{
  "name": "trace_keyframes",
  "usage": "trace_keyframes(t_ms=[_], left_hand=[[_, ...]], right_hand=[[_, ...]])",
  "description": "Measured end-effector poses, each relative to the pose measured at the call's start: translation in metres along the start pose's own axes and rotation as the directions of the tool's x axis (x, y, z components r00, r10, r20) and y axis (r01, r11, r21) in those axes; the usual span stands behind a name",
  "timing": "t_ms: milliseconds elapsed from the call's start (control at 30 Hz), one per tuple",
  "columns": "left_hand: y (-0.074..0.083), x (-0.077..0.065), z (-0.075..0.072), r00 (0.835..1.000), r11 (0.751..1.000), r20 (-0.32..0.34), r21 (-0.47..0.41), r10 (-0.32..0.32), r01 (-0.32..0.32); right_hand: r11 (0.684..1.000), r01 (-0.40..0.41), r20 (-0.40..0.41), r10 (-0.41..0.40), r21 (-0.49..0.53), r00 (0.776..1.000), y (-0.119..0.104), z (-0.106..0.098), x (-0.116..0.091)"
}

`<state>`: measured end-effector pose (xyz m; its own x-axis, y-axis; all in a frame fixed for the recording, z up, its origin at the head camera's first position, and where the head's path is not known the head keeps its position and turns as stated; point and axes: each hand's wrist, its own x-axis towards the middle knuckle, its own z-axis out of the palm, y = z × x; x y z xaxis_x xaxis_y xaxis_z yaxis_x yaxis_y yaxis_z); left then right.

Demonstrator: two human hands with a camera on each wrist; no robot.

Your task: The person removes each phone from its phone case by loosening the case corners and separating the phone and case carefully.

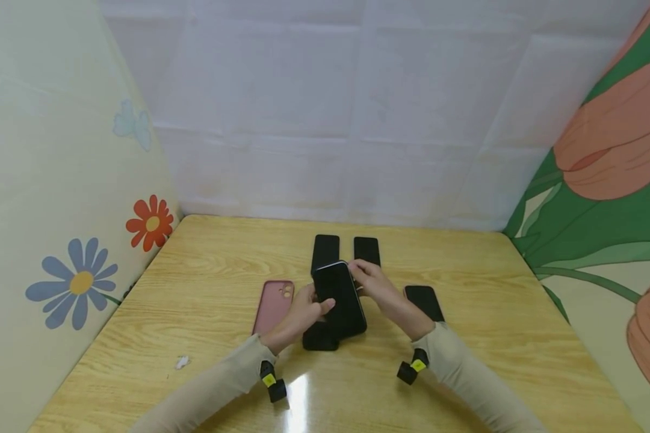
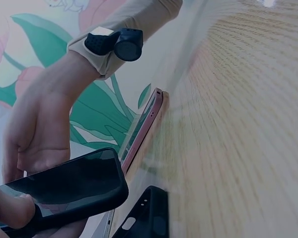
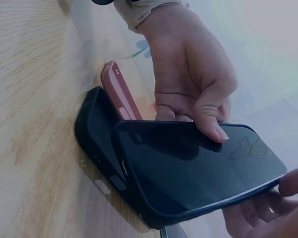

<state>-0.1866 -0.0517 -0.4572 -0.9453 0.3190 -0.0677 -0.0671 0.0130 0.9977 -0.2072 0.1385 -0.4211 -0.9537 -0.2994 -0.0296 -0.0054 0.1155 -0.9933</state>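
Observation:
Both hands hold a phone in a black case [image 1: 340, 304], tilted above the table with its dark screen up. The left hand [image 1: 302, 310] grips its left edge, thumb on the screen and fingers underneath. At the upper right corner, the right hand [image 1: 376, 284] pinches the edge; in the right wrist view its fingertips [image 3: 293, 183] touch the case rim. Beneath the held phone lies an empty black phone case [image 3: 102, 134], partly hidden. A pink phone case [image 1: 273, 305] lies beside the left hand, its camera cutouts toward the back.
Behind the hands lie two dark flat phone-shaped things, one at the left [image 1: 326, 249] and one at the right [image 1: 367, 249]. A phone with a pink edge [image 1: 424, 302] rests near the right forearm. A small white scrap [image 1: 182, 362] marks the wooden table [image 1: 222, 252].

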Motion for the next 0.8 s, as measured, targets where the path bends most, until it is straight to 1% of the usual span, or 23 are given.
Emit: trace_keyframes(t_ms=[100, 267, 400, 600, 800], left_hand=[[0.0, 0.0, -0.001, 1.0, 1.0, -0.002, -0.013, 0.007, -0.007], [-0.001, 0.001, -0.004, 1.0, 1.0, -0.021, -0.002, 0.011, -0.011], [0.0, 0.003, -0.006, 0.999, 0.999, -0.04, 0.013, 0.03, -0.029], [0.003, 0.003, -0.013, 1.0, 1.0, -0.025, 0.025, 0.017, -0.016], [0.007, 0.003, -0.019, 0.996, 0.999, -0.083, 0.044, 0.014, -0.01]], right_hand=[[1.0, -0.014, 0.013, 0.014, -0.008, 1.0, -0.002, -0.001, 0.0], [0.999, -0.031, 0.018, 0.031, -0.028, 0.999, 0.0, -0.001, -0.002], [0.999, -0.037, 0.039, 0.038, -0.032, 0.999, 0.005, -0.001, -0.004], [0.998, -0.044, 0.058, 0.047, -0.052, 0.997, 0.013, -0.002, -0.004], [0.997, -0.029, 0.082, 0.035, -0.075, 0.996, 0.017, -0.003, -0.006]])
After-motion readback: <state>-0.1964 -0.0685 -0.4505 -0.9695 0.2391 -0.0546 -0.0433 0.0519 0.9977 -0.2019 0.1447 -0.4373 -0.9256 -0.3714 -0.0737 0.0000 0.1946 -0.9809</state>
